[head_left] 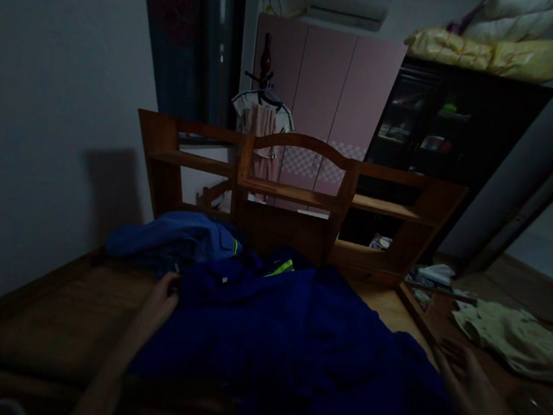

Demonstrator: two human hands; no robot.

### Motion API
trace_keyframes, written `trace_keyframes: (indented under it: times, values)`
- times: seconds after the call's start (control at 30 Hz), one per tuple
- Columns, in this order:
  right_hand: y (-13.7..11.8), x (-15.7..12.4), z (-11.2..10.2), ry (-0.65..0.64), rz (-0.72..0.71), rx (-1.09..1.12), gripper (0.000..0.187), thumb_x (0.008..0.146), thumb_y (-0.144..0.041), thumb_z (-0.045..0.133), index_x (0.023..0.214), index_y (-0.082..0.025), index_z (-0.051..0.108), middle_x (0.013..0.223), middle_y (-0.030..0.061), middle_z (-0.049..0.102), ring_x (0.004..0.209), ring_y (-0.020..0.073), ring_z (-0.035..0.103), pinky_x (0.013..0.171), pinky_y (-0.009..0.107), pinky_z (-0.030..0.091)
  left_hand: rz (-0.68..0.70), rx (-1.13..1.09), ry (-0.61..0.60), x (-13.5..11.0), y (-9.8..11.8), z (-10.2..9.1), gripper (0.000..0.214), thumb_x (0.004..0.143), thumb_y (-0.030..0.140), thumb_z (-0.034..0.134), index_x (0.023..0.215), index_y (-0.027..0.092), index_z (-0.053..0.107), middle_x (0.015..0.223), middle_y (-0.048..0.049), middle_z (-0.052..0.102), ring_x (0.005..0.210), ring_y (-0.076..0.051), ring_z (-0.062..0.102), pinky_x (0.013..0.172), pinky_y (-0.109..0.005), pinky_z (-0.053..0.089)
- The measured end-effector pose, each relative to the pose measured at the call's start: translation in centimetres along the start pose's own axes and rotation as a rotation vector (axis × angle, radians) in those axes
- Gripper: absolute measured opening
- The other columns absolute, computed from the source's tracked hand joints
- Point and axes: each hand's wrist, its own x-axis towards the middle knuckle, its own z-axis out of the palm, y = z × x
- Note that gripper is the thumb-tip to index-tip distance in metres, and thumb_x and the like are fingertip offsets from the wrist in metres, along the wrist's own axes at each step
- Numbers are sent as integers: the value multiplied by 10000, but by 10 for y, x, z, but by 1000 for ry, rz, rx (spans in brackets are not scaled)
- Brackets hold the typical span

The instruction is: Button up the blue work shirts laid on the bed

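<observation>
A dark blue jacket [292, 329] with a neon yellow-green strip lies spread, somewhat rumpled, over a wooden bed board. At its left edge is my left hand [165, 293], its fingers curled closed on the cloth; the fingertips are partly hidden and dim. My right hand [471, 379] is off the jacket's right end, its fingers stretched out and apart, with nothing seen in it. Behind the jacket on the left lies a bunched lighter blue garment [177, 239], also with a yellow-green strip.
A wooden headboard [288, 194] with open shelves stands behind the clothes. To the right, a pale green cloth [516, 335] lies on a brown surface. A white wall [54, 142] borders the left. Farther back are a clothes stand, pink wardrobe [325, 86] and dark cabinet. Light is low.
</observation>
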Motion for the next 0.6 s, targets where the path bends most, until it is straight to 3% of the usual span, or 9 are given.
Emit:
trace_keyframes:
  times: [0.1, 0.13, 0.23, 0.37, 0.4, 0.47, 0.53, 0.6]
  values:
    - [-56, 2, 24, -128, -103, 83, 446, 826, -487, 468, 1174, -212, 510, 1116, 118, 604, 951, 266, 620, 812, 402, 506, 52, 281, 197, 3, -10, 7, 405, 723, 181, 442, 1127, 168, 482, 1073, -105, 571, 983, -259, 573, 886, -424, 457]
    - [-78, 3, 32, -189, -161, 129, 446, 840, -459, 464, 1208, -209, 486, 1148, 120, 585, 982, 256, 605, 847, 401, 491, 104, 328, 204, 4, -5, 10, 394, 743, 184, 439, 1135, 174, 480, 1100, -108, 553, 1009, -258, 561, 900, -422, 449]
    - [-137, 9, 65, -358, -293, 263, 426, 863, -391, 443, 1254, -224, 445, 1139, 103, 581, 946, 218, 609, 799, 364, 511, 271, 337, 100, -3, 26, 22, 357, 793, 194, 421, 1143, 187, 490, 1141, -97, 531, 1075, -244, 530, 946, -408, 432]
    - [-175, 25, 118, -503, -465, 314, 583, 797, -199, 485, 1359, -261, 340, 1380, 80, 388, 1038, 187, 562, 894, 351, 458, 440, 323, 231, -34, 83, 37, 444, 818, 125, 385, 1252, 207, 429, 1332, -83, 405, 1256, -237, 378, 1087, -417, 286]
    - [-179, 30, 131, -542, -488, 324, 639, 763, -148, 497, 1370, -253, 330, 1385, 81, 385, 1053, 183, 555, 917, 344, 439, 489, 326, 195, -42, 93, 42, 457, 823, 108, 371, 1261, 223, 427, 1353, -66, 392, 1275, -224, 355, 1104, -406, 260]
    - [-185, 37, 152, -654, -508, 351, 649, 718, -94, 516, 1342, -221, 387, 1263, 81, 520, 1003, 178, 579, 879, 311, 449, 560, 331, 27, -51, 100, 53, 454, 842, 132, 374, 1277, 250, 422, 1352, -45, 407, 1271, -204, 365, 1100, -382, 269]
    - [-191, 41, 166, -715, -499, 363, 487, 731, -101, 523, 1210, -193, 529, 1035, 58, 643, 888, 174, 614, 781, 274, 472, 561, 339, -125, -50, 93, 66, 461, 850, 247, 437, 1310, 246, 399, 1337, -62, 429, 1242, -219, 400, 1060, -384, 323]
    - [-198, 42, 169, -687, -484, 354, 273, 784, -135, 496, 1019, -178, 627, 888, 43, 665, 813, 171, 617, 729, 260, 468, 487, 348, -196, -43, 76, 78, 559, 821, 388, 503, 1333, 201, 380, 1259, -100, 497, 1166, -248, 473, 988, -396, 389]
